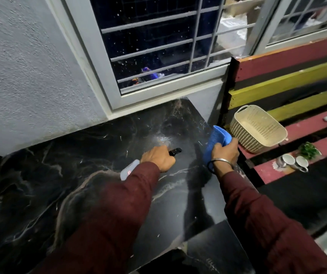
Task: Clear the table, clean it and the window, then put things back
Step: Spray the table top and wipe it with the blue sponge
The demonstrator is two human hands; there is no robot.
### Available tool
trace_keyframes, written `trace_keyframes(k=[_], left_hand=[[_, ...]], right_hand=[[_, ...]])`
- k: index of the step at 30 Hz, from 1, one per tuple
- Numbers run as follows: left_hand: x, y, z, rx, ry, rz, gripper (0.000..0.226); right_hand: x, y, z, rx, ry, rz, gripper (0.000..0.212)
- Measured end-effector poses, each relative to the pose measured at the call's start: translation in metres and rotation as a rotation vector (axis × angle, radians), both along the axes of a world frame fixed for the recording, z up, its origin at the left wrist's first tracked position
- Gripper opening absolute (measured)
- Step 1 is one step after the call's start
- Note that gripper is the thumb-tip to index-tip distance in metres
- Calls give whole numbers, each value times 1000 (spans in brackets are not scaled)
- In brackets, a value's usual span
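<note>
The black marble-patterned table (pixel 63 190) fills the lower left, with a wet misted patch (pixel 163 139) near its far right part. My left hand (pixel 157 158) grips a spray bottle (pixel 129 171) with a black nozzle pointing at that patch. My right hand (pixel 225 153) holds a folded blue cloth (pixel 217 138) above the table's right edge. The window (pixel 158 42) with white bars stands behind the table, its dark glass speckled with droplets.
A cream woven basket (pixel 257 128) sits on a red and yellow slatted bench (pixel 289 80) to the right. Two white cups (pixel 295 162) and a small green plant (pixel 308 150) stand on a lower slat. A grey textured wall (pixel 20 76) is at left.
</note>
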State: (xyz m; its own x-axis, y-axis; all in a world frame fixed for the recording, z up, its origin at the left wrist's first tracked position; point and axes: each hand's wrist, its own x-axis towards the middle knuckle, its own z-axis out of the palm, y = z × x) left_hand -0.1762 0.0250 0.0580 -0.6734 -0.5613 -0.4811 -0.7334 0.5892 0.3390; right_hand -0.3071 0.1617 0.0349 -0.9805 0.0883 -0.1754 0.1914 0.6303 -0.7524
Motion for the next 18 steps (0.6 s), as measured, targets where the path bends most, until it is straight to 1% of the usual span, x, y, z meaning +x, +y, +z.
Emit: trace_keyframes(k=[4,8,11,15,18], left_hand=[[29,30,-1,20,6,-106,16],[61,61,-2,-14,50,-203,28],[84,75,-4,-8,55,-239,27],[113,73,-2,-64,102,-228,34],[132,62,-1,-36,68,-258,29]], right_hand=[[33,34,11,-8,41,-56,30],[73,67,17,-18,62,-119,34],[101,83,17,18,50,-151,32],[130,87,20,13,72,-158,31],[148,82,20,26,58,-161,29]])
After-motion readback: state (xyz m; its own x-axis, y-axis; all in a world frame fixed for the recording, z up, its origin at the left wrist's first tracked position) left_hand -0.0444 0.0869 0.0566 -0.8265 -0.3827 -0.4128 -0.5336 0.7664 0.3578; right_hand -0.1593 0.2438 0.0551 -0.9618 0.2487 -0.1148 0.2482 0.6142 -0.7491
